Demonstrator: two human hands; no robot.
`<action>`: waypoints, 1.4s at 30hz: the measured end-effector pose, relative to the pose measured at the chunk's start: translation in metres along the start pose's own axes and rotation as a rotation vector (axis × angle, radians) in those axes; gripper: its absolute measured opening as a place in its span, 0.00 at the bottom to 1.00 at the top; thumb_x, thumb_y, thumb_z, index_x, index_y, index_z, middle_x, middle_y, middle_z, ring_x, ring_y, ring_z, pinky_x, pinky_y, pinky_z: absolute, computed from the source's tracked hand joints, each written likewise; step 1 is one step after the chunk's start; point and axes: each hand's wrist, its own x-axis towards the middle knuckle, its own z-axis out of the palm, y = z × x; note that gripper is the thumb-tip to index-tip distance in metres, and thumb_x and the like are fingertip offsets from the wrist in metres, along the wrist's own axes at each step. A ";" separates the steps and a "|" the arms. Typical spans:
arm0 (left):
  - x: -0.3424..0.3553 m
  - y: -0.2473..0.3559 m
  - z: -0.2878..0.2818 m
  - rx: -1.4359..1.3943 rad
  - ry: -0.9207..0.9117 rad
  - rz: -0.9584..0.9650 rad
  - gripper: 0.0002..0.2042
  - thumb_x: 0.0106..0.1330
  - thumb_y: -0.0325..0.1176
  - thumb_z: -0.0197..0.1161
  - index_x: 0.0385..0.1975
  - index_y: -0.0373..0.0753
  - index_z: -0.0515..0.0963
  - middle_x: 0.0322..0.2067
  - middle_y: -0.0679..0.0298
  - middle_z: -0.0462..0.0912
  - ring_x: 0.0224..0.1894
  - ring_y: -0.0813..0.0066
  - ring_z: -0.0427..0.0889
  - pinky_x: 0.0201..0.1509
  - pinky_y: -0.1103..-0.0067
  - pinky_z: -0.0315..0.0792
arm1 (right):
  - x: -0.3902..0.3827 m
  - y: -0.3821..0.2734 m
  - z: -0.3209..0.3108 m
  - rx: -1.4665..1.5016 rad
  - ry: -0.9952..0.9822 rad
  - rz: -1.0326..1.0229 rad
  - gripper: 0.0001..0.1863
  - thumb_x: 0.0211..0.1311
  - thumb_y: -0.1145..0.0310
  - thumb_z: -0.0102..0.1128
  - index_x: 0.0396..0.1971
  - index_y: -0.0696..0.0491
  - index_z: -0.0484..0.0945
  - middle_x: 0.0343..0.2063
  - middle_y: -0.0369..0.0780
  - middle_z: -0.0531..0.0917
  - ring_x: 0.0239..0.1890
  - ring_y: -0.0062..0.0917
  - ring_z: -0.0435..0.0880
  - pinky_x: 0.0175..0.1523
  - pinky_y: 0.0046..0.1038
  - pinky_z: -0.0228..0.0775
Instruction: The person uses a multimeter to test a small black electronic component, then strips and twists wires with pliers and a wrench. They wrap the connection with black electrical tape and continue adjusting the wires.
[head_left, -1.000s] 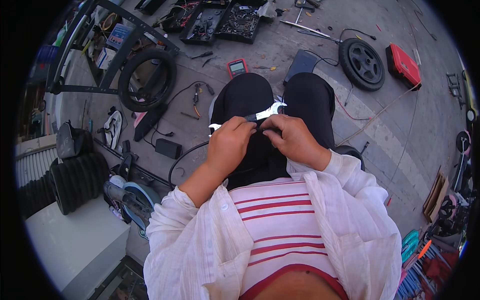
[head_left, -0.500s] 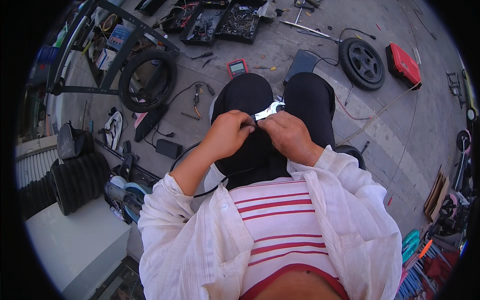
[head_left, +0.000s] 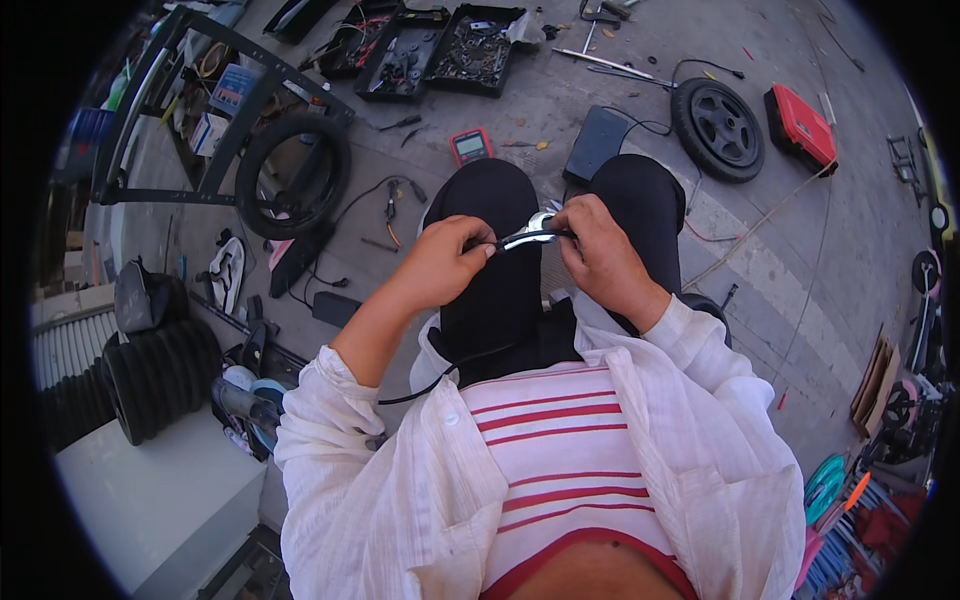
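Over my knees, a thin black cable spans from one hand to the other. My left hand is closed, thumb and fingertips pinching the cable's left end. My right hand is closed around its right end. A shiny silver metal piece lies against the cable between the hands, nearest the right fingers. Glare and the fingers hide its full shape, and I cannot tell which hand bears it. Another stretch of black cable runs past my left forearm toward my lap.
Ahead on the ground lie a red multimeter, a dark flat box, a wheel and a red case. Black parts trays stand farther off. At left are a tyre, a metal frame and a charger-like block.
My hands have drawn apart, the right one moving right and slightly up. The black cable now shows between them. The silver piece has turned, and its forked end no longer shows.
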 end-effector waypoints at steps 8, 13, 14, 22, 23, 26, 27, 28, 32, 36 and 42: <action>0.008 -0.011 0.005 -0.050 0.049 -0.009 0.08 0.61 0.28 0.60 0.36 0.30 0.77 0.31 0.62 0.78 0.33 0.77 0.75 0.39 0.79 0.70 | 0.036 0.008 0.005 -0.278 0.178 -0.195 0.13 0.47 0.77 0.63 0.36 0.53 0.76 0.34 0.41 0.75 0.39 0.35 0.77 0.45 0.33 0.68; 0.012 -0.021 0.010 -0.197 -0.015 -0.111 0.08 0.65 0.28 0.59 0.39 0.31 0.76 0.35 0.66 0.79 0.37 0.84 0.74 0.40 0.82 0.69 | 0.017 -0.003 0.012 -0.280 0.061 -0.448 0.18 0.44 0.68 0.68 0.38 0.54 0.76 0.38 0.40 0.76 0.43 0.35 0.76 0.50 0.36 0.67; 0.013 -0.023 0.011 -0.219 -0.014 -0.120 0.08 0.65 0.28 0.58 0.40 0.31 0.76 0.35 0.67 0.79 0.37 0.84 0.74 0.41 0.82 0.69 | 0.015 -0.005 0.014 -0.270 -0.011 -0.479 0.19 0.44 0.67 0.69 0.39 0.53 0.76 0.39 0.40 0.76 0.45 0.35 0.76 0.52 0.36 0.66; 0.011 -0.029 0.007 -0.434 -0.001 -0.121 0.09 0.65 0.25 0.57 0.42 0.31 0.75 0.35 0.67 0.78 0.37 0.84 0.74 0.43 0.84 0.69 | 0.021 -0.004 0.036 -0.402 -0.048 -0.440 0.15 0.46 0.69 0.63 0.36 0.55 0.75 0.37 0.40 0.76 0.46 0.32 0.76 0.57 0.33 0.63; 0.010 -0.026 0.004 -0.434 -0.003 -0.117 0.08 0.65 0.25 0.57 0.42 0.31 0.75 0.35 0.67 0.78 0.37 0.84 0.74 0.42 0.84 0.69 | 0.022 -0.001 0.036 -0.430 -0.078 -0.449 0.13 0.47 0.70 0.61 0.35 0.54 0.75 0.36 0.39 0.77 0.45 0.31 0.76 0.56 0.33 0.63; 0.012 -0.025 -0.003 -0.476 -0.015 -0.079 0.08 0.64 0.24 0.58 0.42 0.32 0.75 0.35 0.67 0.79 0.36 0.84 0.74 0.42 0.85 0.69 | 0.022 0.006 0.035 -0.402 -0.076 -0.523 0.10 0.48 0.72 0.57 0.33 0.53 0.75 0.32 0.38 0.77 0.41 0.28 0.77 0.53 0.31 0.64; 0.013 -0.028 -0.001 -0.518 -0.022 -0.056 0.09 0.63 0.24 0.58 0.42 0.33 0.75 0.35 0.68 0.79 0.36 0.84 0.75 0.41 0.85 0.69 | 0.022 0.006 0.035 -0.370 -0.064 -0.556 0.09 0.48 0.73 0.57 0.33 0.53 0.75 0.31 0.37 0.77 0.40 0.28 0.78 0.52 0.31 0.64; 0.013 -0.030 0.000 -0.561 -0.029 -0.033 0.09 0.63 0.23 0.59 0.42 0.33 0.75 0.34 0.69 0.79 0.35 0.84 0.75 0.40 0.85 0.70 | 0.022 0.005 0.034 -0.359 -0.071 -0.591 0.09 0.48 0.73 0.57 0.32 0.53 0.75 0.31 0.37 0.77 0.39 0.28 0.78 0.52 0.31 0.65; 0.011 -0.024 -0.011 -0.526 -0.199 -0.176 0.07 0.61 0.23 0.60 0.39 0.34 0.77 0.31 0.69 0.80 0.32 0.83 0.77 0.39 0.84 0.71 | 0.021 0.007 0.028 -0.296 -0.126 -0.656 0.12 0.46 0.73 0.62 0.34 0.53 0.75 0.31 0.37 0.77 0.36 0.30 0.77 0.53 0.35 0.64; 0.011 -0.031 -0.004 -0.597 -0.163 -0.085 0.05 0.60 0.22 0.61 0.35 0.33 0.80 0.30 0.67 0.82 0.33 0.81 0.79 0.41 0.83 0.73 | 0.022 0.007 0.024 -0.183 -0.157 -0.647 0.16 0.42 0.72 0.67 0.34 0.52 0.75 0.30 0.37 0.77 0.35 0.32 0.76 0.52 0.37 0.65; 0.007 -0.041 -0.001 -0.401 -0.135 0.183 0.08 0.56 0.21 0.64 0.36 0.33 0.80 0.35 0.64 0.80 0.38 0.76 0.80 0.44 0.80 0.73 | 0.025 -0.003 0.016 -0.107 -0.188 -0.583 0.17 0.41 0.70 0.69 0.34 0.53 0.75 0.28 0.38 0.75 0.34 0.32 0.75 0.43 0.33 0.66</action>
